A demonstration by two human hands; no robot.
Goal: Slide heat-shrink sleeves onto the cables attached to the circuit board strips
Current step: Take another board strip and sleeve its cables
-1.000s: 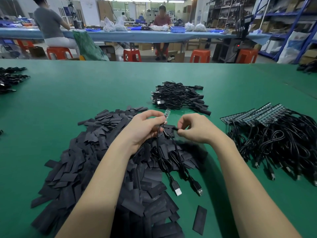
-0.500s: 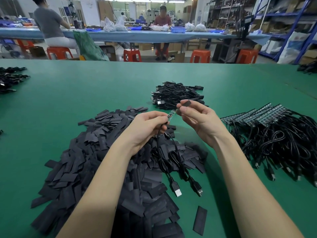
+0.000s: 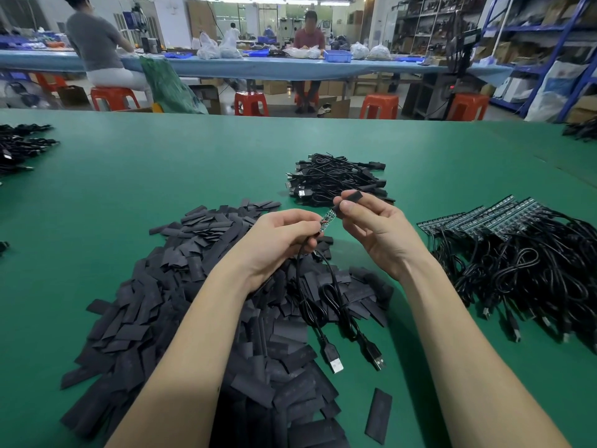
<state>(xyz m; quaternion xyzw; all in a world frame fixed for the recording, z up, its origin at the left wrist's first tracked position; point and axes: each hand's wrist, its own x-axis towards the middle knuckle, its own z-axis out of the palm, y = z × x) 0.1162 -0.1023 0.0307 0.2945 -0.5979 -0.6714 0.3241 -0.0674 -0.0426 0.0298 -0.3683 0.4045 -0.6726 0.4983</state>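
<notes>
While the left hand (image 3: pixel 284 236) pinches a small board strip (image 3: pixel 328 218) near the joint where its cable (image 3: pixel 303 286) leaves it, the right hand (image 3: pixel 371 231) grips a black sleeve (image 3: pixel 350 202) between thumb and fingers, its mouth at the strip's free end and apparently just starting over the tip. The cable hangs from the left hand and lies coiled on the sleeve pile (image 3: pixel 206 318), two USB plugs (image 3: pixel 334 362) resting at the pile's near edge on the green tabletop (image 3: pixel 129 189). I judge this piece barely begun: nearly all of the strip is bare, so the sleeve has yet to travel down it toward the cable joint. As for the whole job, a bundle of cabled pieces (image 3: pixel 336 181) sits beyond the hands, seemingly the finished lot, though I cannot tell whether they are sleeved. To the right, a larger heap of strips (image 3: pixel 484 218) with cables shows bare boards, so a good deal is left, and the pile of loose sleeves is large.
</notes>
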